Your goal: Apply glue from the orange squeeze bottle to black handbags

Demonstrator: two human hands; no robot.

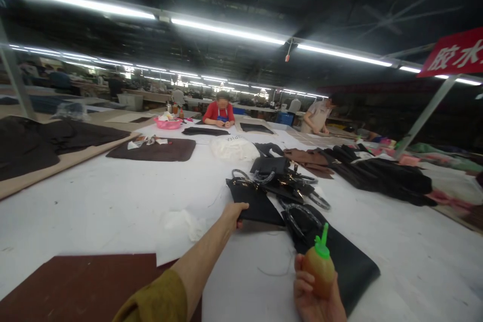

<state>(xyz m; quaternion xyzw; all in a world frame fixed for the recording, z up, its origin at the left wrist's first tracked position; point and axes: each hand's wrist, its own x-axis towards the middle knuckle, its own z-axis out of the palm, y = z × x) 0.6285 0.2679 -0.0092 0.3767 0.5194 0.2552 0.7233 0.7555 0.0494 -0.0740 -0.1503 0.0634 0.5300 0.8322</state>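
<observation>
My left hand [237,213] grips the near edge of a black bag panel [258,204], thumb on top and fingers beneath. Wrapped handles and gold-coloured fittings show at the panel's far edge. In my right hand [315,292] is a squeeze bottle [320,269] of amber liquid, its green nozzle pointing up. Behind the bottle lies a larger black panel [349,256] with a wrapped handle [302,219] on it. Just beyond my left hand is a heap of black bag pieces [281,171] with more handles.
Brown sheets [86,287] lie at the near left of the white table [124,211]. A dark brown panel [162,151] holds small scraps. Black material [381,171] is piled on the right. A pink basket [168,123] stands near a person in red [219,110]; another person [317,116] stands farther right.
</observation>
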